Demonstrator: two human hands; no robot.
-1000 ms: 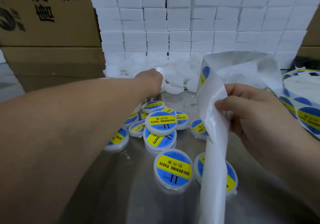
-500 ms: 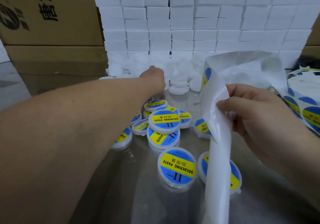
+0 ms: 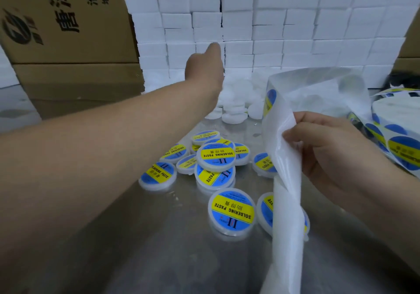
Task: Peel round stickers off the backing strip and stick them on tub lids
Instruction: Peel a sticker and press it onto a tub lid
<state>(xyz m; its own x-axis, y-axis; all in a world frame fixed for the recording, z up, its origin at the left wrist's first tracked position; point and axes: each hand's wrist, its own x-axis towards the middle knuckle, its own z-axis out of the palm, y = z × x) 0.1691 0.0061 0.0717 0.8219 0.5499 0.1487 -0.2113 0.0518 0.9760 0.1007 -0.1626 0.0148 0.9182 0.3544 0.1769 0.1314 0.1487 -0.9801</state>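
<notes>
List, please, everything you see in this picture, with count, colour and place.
labelled tubs: about twelve, white with blue-yellow stickers, middle of the table
plain tubs: a pile, white, behind the labelled ones
backing strip: one, white, right of centre
sticker: one, blue-yellow, on the strip's upper part
sticker roll: one, white with blue-yellow stickers, far right
blocks: many, white, stacked at the back
cardboard boxes: two, brown, back left
table: one, grey metal, under everything
left grip: one, bare, raised above the plain tubs
right grip: one, bare, pinches the backing strip
</notes>
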